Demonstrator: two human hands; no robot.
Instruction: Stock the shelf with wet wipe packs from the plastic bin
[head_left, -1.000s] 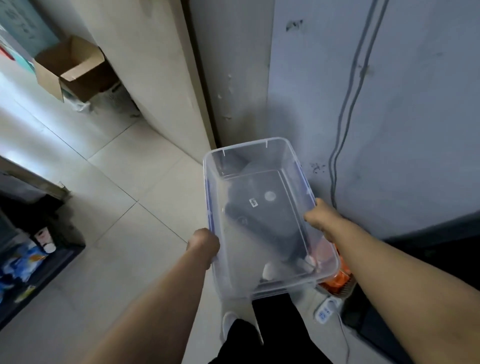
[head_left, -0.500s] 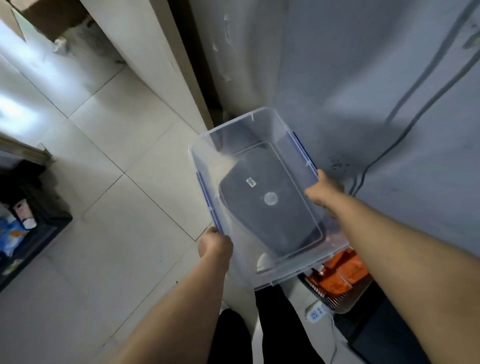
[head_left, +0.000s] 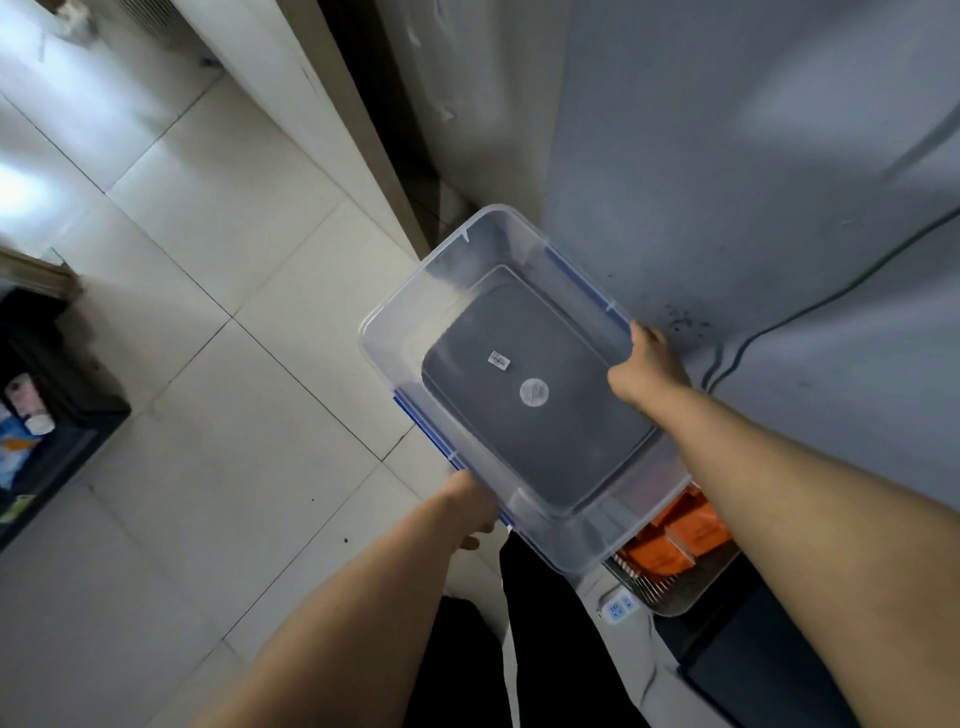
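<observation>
Pale tiled floor (head_left: 208, 364) filled the left of my feed. Grey wall (head_left: 727, 182) took the right, with a dark cable (head_left: 779, 322) running down it. Clear bin (head_left: 405, 332) was held in the air between both hands, near the wall and tilted, with blue strips on its long sides. I saw a dark surface through its bottom. Dark shelf (head_left: 57, 457) sat at far left, well apart from the bin; the goods on it were too blurred for me to name. Wire tray (head_left: 675, 603) with orange packs (head_left: 691, 530) lay low, below the bin's near right corner. Right hand (head_left: 647, 366) gripped the right rim, fingers curled over the edge. Left hand (head_left: 470, 506) gripped the left rim by the near corner, fingers curled under it and mostly hidden. White power strip (head_left: 621, 605) lay just beside the tray. Round sticker (head_left: 534, 391) and small label (head_left: 500, 359) marked the bin's bottom.
</observation>
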